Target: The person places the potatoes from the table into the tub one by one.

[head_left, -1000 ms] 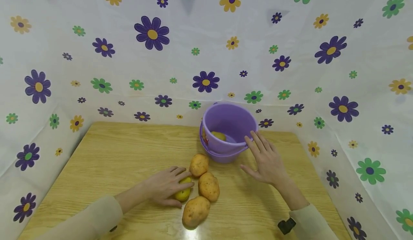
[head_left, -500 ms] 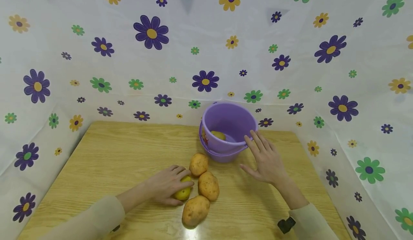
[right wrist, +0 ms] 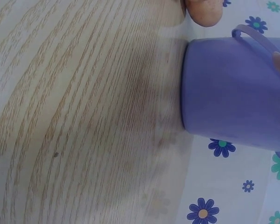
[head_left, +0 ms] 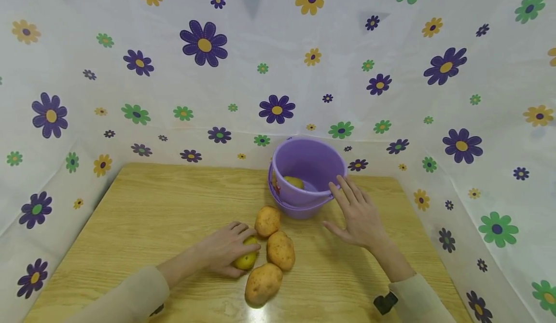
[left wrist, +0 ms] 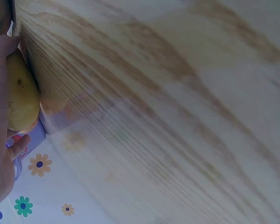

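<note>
A pale wooden table [head_left: 165, 207] with a long, streaky oak-like grain fills the lower half of the head view, its surface matte except for a glossy glare at the near edge. The left hand [head_left: 226, 248] lies over a small, smooth yellow-green potato [head_left: 246, 260], fingers curled across its top and thumb tucked beneath, so it has the tuber in a loose grasp against the tabletop; the left wrist view shows that same waxy, lightly speckled skin pressed under the palm. Three larger potatoes with rough, dusty brown skins cluster just beside it: a rounded one [head_left: 267, 221] at about 1 o'clock from the hand, an oval one [head_left: 281, 250] at 3 o'clock touching the small one's side, and the biggest, egg-shaped one [head_left: 263, 283] at 5 o'clock near the front edge. At 12 o'clock of this cluster stands a smooth lilac plastic bucket [head_left: 304, 197], round and slightly tapered, its thin bail handle dropped down along the near wall, with another yellowish potato [head_left: 294, 182] lying on its floor. The right hand [head_left: 360, 217] is flat and spread, holding nothing, its fingertips touching the bucket's rim at the bucket's 4 o'clock. The table's left half lies open out to its edges, while a wrinkled, shiny flowered plastic sheet [head_left: 130, 96] rises close behind the bucket and along both sides.
</note>
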Tool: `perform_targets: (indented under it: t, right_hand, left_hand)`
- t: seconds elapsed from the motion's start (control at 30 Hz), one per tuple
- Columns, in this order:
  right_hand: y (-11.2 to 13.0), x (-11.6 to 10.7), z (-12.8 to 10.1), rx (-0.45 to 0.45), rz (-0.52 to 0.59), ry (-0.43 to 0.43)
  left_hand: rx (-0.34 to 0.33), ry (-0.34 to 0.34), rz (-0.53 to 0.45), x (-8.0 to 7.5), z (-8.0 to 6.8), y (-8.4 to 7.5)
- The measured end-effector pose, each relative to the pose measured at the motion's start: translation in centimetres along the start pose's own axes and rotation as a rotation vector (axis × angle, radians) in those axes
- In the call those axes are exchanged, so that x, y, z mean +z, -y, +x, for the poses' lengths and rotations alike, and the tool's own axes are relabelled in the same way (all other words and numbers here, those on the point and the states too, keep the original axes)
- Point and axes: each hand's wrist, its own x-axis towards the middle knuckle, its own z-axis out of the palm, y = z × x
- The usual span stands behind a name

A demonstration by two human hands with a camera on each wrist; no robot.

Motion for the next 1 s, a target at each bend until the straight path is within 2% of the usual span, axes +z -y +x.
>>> perform_targets:
  t: [0.27,0.67,0.87,1.0]
  right_hand:
    - [0.1,0.0,0.0,0.003,-0.003,-0.002]
    - [0.2,0.0,0.1,0.000,-0.005,-0.023]
    - [0.1,0.2,0.0,0.009,0.003,-0.012]
    - [0.0,0.2,0.0,0.009,0.010,-0.010]
  left_hand:
    - [-0.026,0.000,0.015,-0.2,-0.2,0.1]
    - [-0.075,-0.102,-0.016,-0.1,0.2,0.6]
    - [-0.081,-0.187,-0.001,-0.4,0.7,0.9]
    - [-0.093,-0.206,0.009,-0.7,0.9,1.1]
